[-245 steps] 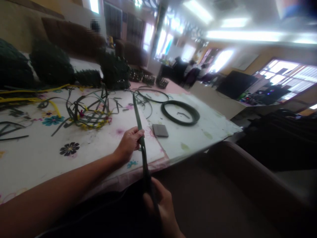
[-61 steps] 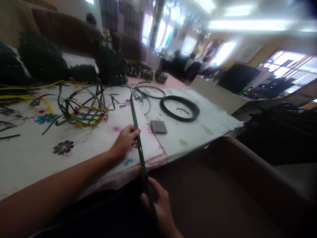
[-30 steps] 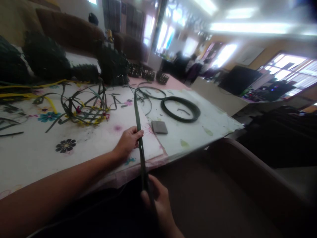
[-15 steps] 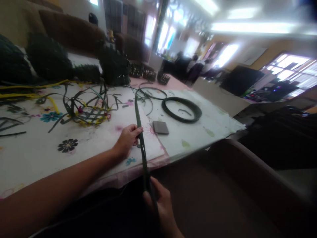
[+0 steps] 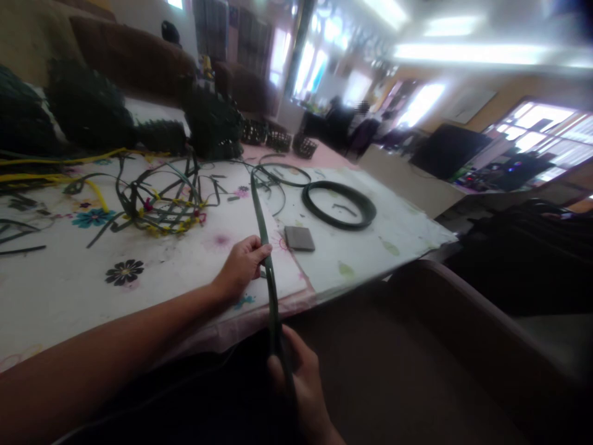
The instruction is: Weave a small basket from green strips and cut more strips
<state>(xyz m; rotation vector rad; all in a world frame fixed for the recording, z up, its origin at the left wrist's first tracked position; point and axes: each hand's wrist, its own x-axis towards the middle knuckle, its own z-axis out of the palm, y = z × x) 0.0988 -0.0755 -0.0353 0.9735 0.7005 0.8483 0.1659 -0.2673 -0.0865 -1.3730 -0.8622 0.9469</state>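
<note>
A long dark green flat strip [image 5: 258,207] runs from the back of the table down toward me. My left hand [image 5: 241,266] pinches it between thumb and fingers just above the table's front edge. Below that grip a narrow gap shows, and the strip looks doubled or split. Lower down, past the edge, my right hand [image 5: 303,371] is closed around the strip's dark lower part; whether anything else is in it is too dark to tell. A grey square block [image 5: 299,238] lies right of my left hand.
On the flowered tablecloth [image 5: 180,296] lie a half-woven basket [image 5: 171,217] with loose strip ends, yellow strips [image 5: 41,179] and a dark green coil [image 5: 369,211]. Dark woven baskets [image 5: 210,123] stand behind. A brown chair arm [image 5: 463,296] is at right. People sit far back.
Both hands keep their grips on the green strip, with only slight shifts. The strip's lower part bows a little more to the right now. The view sways slightly; objects on the table stay put.
</note>
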